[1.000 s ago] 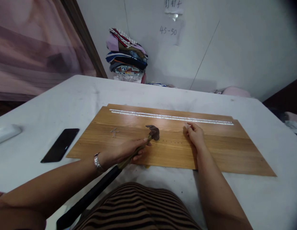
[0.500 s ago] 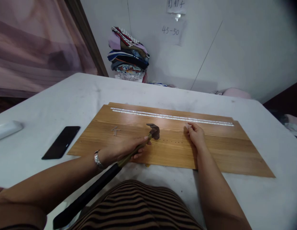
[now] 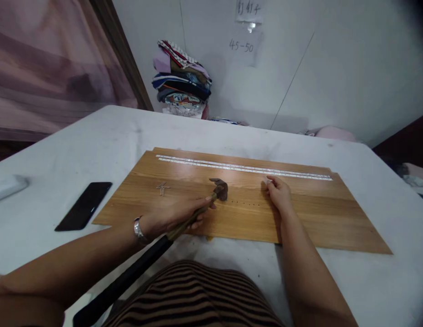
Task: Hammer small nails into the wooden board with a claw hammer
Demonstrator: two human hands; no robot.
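Note:
My left hand is wrapped round the upper handle of a claw hammer, whose head is over the middle of the wooden board. The black grip slants down toward my lap. My right hand is closed, pinching a small whitish piece just below two printed strips on the board. Between the hammer head and my right hand runs a row of several small dark dots. Several nails lie in a loose pile on the board's left part.
A black phone lies on the white table left of the board. Beyond it a white object rests at the left edge. Folded cloths are stacked behind the table against the wall, where paper signs hang.
The view has shifted slightly. Both hands keep the same hold, and the hammer head stays almost where it was over the board.

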